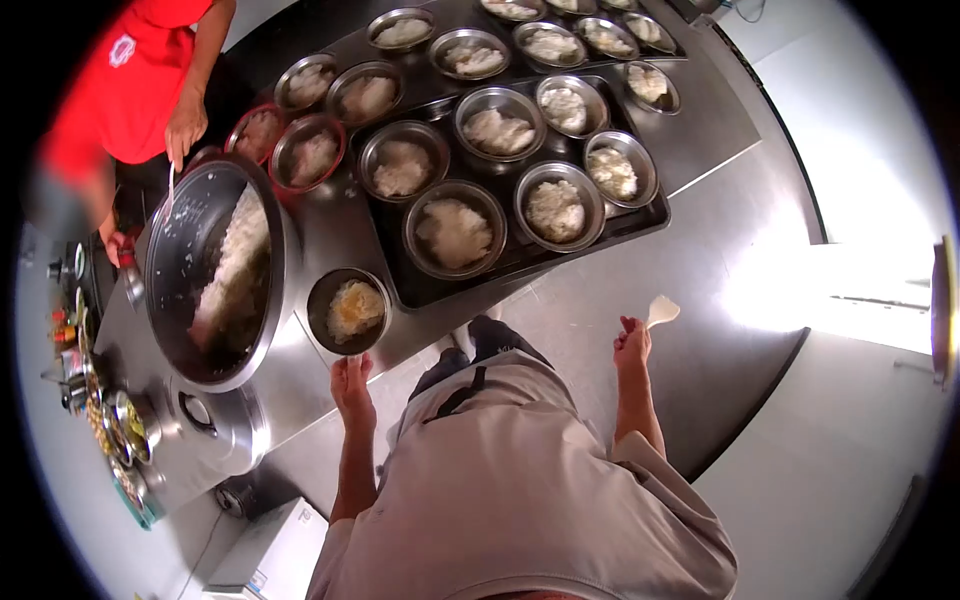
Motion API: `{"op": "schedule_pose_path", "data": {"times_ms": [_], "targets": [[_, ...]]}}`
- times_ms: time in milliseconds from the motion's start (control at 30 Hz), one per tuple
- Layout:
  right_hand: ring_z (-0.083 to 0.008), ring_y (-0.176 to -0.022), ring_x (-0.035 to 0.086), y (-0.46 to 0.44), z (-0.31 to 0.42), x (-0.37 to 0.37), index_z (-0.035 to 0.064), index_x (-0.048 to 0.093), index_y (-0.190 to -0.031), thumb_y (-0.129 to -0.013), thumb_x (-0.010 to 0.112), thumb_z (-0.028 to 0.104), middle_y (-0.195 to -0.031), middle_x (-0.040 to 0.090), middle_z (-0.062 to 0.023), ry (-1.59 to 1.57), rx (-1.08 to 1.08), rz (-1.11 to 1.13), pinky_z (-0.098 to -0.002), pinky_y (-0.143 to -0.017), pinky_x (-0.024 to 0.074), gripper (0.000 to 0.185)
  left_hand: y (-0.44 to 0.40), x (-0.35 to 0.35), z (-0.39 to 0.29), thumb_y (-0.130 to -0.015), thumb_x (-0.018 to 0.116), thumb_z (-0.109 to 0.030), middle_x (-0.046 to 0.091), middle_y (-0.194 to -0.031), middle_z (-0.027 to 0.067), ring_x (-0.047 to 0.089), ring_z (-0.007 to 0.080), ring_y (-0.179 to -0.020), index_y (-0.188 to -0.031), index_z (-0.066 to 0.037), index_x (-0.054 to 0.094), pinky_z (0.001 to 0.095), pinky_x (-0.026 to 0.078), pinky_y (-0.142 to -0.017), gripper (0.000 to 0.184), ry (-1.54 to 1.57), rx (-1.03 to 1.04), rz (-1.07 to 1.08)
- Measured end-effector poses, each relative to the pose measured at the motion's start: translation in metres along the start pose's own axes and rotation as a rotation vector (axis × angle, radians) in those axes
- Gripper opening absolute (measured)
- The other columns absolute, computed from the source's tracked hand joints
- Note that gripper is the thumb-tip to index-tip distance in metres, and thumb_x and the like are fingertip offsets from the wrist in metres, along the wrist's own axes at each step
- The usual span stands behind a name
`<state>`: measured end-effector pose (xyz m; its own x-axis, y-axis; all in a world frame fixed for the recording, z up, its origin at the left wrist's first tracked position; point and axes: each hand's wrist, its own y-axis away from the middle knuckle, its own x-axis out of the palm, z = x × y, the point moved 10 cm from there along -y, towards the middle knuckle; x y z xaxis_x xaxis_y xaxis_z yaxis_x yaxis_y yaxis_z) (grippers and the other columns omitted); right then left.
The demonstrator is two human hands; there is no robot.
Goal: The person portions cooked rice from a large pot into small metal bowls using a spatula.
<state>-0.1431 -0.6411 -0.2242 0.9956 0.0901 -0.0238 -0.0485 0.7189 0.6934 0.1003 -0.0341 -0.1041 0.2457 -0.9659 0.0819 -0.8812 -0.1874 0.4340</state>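
My left hand [352, 388] grips the near rim of a small metal bowl [322, 322] at the edge of the steel table. Rice with a yellowish patch [356, 309] lies inside that bowl. To the right, away from the table, my right hand [632, 345] is closed around the handle of a pale spatula [662, 311]; its flat blade points up and right. Left of the held bowl stands a large dark pot [160, 265] with a bank of white rice [235, 262] along one side.
A black tray [520, 268] holds several metal bowls of rice; more bowls stand behind it, two red-rimmed. A co-worker in red [135, 80] stands at the far left, one hand [186, 122] holding a utensil over the pot. A round lid [225, 425] lies near the pot.
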Motion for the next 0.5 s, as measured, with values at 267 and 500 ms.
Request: {"op": "schedule_pose_path", "data": {"times_ms": [267, 500], "targets": [[-0.0078, -0.05, 0.042, -0.021, 0.008, 0.066, 0.0148, 0.056, -0.096, -0.095, 0.057, 0.027, -0.088, 0.067, -0.0043, 0.038, 0.025, 0.134, -0.0225, -0.041, 0.03, 0.012, -0.01, 0.018, 0.013, -0.1, 0.054, -0.019, 0.056, -0.111, 0.0113, 0.063, 0.022, -0.102, -0.115, 0.0, 0.05, 0.0337, 0.053, -0.09, 0.024, 0.078, 0.037, -0.038], [-0.0082, -0.05, 0.042, -0.099, 0.025, 0.069, 0.0146, 0.057, -0.098, -0.093, 0.059, 0.028, -0.084, 0.064, -0.0025, 0.147, 0.134, 0.242, -0.0233, -0.04, 0.0312, 0.014, 0.032, 0.088, -0.123, -0.089, 0.061, -0.009, 0.058, -0.104, 0.0147, 0.056, 0.0311, -0.093, -0.108, -0.001, 0.056, 0.0407, 0.047, -0.084, 0.022, -1.001, 0.688, -0.437]]}}
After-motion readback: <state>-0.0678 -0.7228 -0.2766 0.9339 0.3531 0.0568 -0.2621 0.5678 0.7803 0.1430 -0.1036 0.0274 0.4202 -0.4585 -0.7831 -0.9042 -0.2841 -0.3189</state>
